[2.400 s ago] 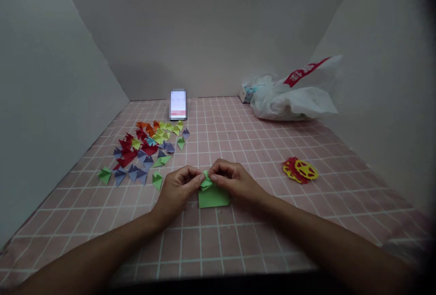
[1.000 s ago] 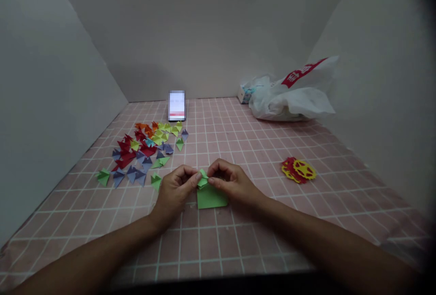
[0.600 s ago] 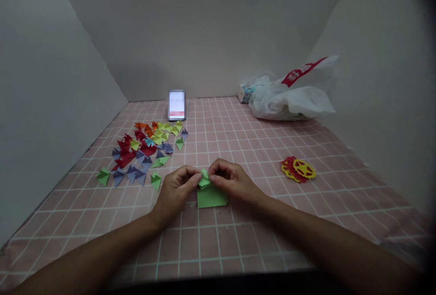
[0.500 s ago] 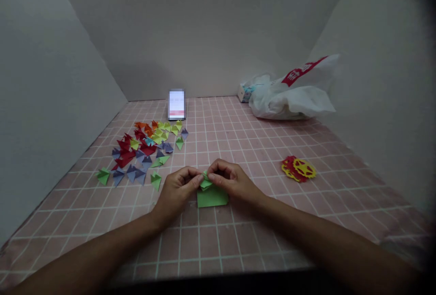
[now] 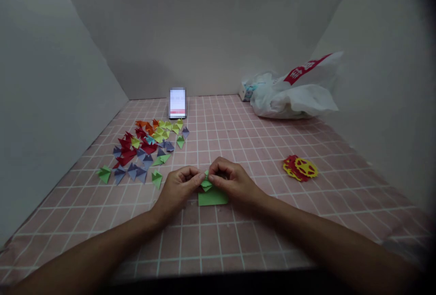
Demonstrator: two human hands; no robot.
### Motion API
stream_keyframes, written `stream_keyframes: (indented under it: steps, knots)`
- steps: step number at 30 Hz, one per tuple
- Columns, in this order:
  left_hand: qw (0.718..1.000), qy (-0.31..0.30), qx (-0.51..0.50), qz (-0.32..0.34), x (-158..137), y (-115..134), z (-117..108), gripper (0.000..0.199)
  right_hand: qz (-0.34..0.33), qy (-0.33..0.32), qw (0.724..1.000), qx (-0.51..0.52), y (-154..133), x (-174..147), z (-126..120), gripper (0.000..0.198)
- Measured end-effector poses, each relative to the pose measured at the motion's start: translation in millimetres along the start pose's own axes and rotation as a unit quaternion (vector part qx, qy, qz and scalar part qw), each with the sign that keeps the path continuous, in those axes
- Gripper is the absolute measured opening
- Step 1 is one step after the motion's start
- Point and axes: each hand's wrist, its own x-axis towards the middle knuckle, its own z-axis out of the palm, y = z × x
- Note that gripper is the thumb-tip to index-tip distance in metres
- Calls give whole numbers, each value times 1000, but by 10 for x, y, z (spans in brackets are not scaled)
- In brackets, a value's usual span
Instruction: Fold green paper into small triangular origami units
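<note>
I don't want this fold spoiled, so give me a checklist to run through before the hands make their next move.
1. Left hand on the small green fold: ok, thumb and fingers pinch its left side.
2. Right hand on it too: ok, pinching its right side.
3. Creases sharp: cannot tell, fingers cover part and the detail is too small.
4. Green sheet beneath separate from the fold: cannot tell, the hands hide where they meet.
5. Nearest loose green piece well away from the left hand: not ok, it lies close beside it.
6. Red and yellow cutouts clear of the right hand: ok, well apart.
</note>
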Motion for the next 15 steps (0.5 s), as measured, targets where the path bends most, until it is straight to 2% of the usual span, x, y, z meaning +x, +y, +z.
stream_keyframes:
  steps: [15]
  knots:
    - [1000,6,7,17,6,-25,-4,17,10,-6,1000,11,-1,-1,0,14]
